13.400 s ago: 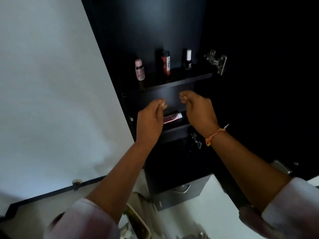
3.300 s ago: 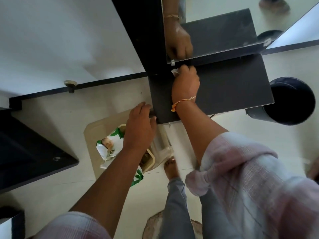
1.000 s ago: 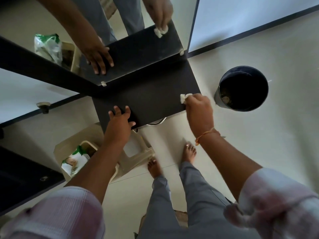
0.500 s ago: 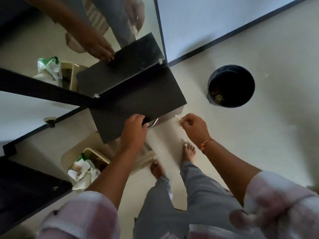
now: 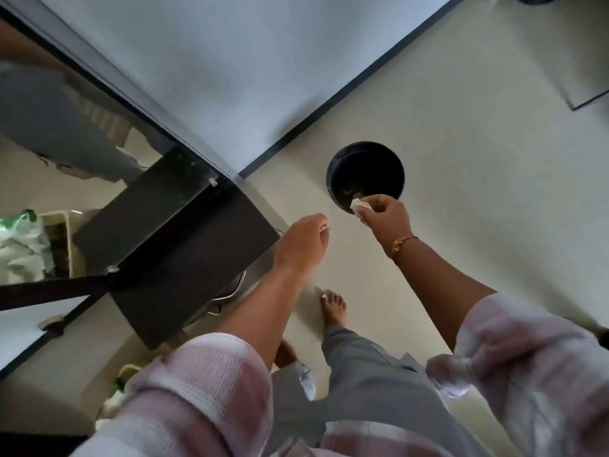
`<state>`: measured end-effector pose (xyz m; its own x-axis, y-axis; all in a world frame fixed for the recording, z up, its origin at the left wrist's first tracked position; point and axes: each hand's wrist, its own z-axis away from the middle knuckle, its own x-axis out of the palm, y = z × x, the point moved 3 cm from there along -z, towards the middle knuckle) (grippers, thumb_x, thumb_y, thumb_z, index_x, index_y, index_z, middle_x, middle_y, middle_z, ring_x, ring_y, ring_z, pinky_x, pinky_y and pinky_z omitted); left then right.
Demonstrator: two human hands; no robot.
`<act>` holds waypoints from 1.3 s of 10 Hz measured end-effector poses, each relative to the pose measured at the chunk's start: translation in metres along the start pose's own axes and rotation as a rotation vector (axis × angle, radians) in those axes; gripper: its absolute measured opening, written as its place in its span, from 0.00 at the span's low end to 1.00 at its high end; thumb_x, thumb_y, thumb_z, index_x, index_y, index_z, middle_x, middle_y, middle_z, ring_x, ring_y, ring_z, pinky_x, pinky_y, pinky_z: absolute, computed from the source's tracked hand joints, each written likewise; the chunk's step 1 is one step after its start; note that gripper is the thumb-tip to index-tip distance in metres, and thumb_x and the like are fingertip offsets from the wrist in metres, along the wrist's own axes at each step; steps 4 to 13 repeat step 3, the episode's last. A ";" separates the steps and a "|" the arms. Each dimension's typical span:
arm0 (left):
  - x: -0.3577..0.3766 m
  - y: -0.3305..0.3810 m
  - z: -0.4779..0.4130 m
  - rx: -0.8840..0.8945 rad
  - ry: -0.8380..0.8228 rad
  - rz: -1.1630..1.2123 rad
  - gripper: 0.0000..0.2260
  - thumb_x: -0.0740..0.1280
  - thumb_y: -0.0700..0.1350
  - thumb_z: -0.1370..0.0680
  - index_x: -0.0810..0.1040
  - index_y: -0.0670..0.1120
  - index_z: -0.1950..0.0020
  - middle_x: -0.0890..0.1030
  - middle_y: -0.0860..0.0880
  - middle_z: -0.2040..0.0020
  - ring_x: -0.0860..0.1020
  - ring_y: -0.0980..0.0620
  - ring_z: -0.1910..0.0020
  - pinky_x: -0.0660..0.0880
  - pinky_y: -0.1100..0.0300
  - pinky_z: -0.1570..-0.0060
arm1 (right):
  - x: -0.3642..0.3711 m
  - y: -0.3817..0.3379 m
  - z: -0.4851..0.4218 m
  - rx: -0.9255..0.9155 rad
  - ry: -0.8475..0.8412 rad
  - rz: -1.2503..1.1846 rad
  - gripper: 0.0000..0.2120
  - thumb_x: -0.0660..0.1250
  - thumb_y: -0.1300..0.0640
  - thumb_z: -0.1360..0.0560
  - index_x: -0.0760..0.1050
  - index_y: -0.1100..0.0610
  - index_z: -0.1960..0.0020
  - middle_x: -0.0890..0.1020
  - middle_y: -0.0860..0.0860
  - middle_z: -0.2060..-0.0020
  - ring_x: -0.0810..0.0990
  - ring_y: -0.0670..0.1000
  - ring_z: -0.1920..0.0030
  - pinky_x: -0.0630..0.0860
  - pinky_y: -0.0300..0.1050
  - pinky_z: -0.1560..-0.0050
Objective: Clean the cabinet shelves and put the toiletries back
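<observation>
My right hand (image 5: 385,214) pinches a small crumpled white wipe (image 5: 356,204) just over the near rim of a round black bin (image 5: 365,174) on the floor. My left hand (image 5: 301,244) hangs free beside the right corner of the dark cabinet top (image 5: 191,258), fingers loosely bent, holding nothing that I can see. The cabinet's mirror (image 5: 59,166) on the left reflects the dark top and my legs. No toiletries show on the shelves from this angle.
A metal drawer handle (image 5: 227,291) sticks out under the cabinet top. A green and white wipe packet (image 5: 19,245) shows in the mirror beside a cream basket. My bare foot (image 5: 334,306) stands on the pale floor. The white wall meets a black skirting line (image 5: 346,84).
My right hand has carried the wipe away from the cabinet's front edge to the bin. My left hand has left the cabinet top. My view has swung right and down.
</observation>
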<state>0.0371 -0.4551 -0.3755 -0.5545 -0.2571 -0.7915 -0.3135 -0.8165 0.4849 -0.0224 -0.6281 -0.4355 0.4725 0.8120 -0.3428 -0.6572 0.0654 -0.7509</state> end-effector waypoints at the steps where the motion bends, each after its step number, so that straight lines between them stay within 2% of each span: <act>1: 0.002 0.012 -0.024 0.040 -0.029 -0.014 0.07 0.62 0.44 0.20 0.77 0.44 0.46 0.80 0.46 0.51 0.78 0.47 0.51 0.77 0.52 0.52 | -0.013 -0.010 -0.035 -0.035 0.076 0.080 0.12 0.74 0.48 0.32 0.81 0.50 0.51 0.84 0.46 0.57 0.82 0.46 0.55 0.80 0.44 0.51; 2: 0.008 0.021 -0.048 0.059 -0.056 -0.065 0.09 0.63 0.47 0.19 0.75 0.45 0.43 0.79 0.47 0.48 0.77 0.48 0.49 0.78 0.51 0.49 | -0.020 -0.020 -0.075 -0.053 0.096 0.172 0.16 0.71 0.50 0.28 0.79 0.52 0.42 0.83 0.50 0.50 0.80 0.49 0.50 0.76 0.41 0.48; 3: 0.018 0.020 -0.055 0.036 -0.080 -0.050 0.13 0.63 0.48 0.20 0.74 0.44 0.38 0.78 0.45 0.44 0.76 0.47 0.44 0.77 0.49 0.46 | -0.025 -0.015 -0.099 -0.030 0.110 0.317 0.18 0.69 0.56 0.26 0.77 0.55 0.37 0.81 0.53 0.42 0.79 0.53 0.41 0.72 0.44 0.37; 13: 0.018 0.020 -0.055 0.036 -0.080 -0.050 0.13 0.63 0.48 0.20 0.74 0.44 0.38 0.78 0.45 0.44 0.76 0.47 0.44 0.77 0.49 0.46 | -0.025 -0.015 -0.099 -0.030 0.110 0.317 0.18 0.69 0.56 0.26 0.77 0.55 0.37 0.81 0.53 0.42 0.79 0.53 0.41 0.72 0.44 0.37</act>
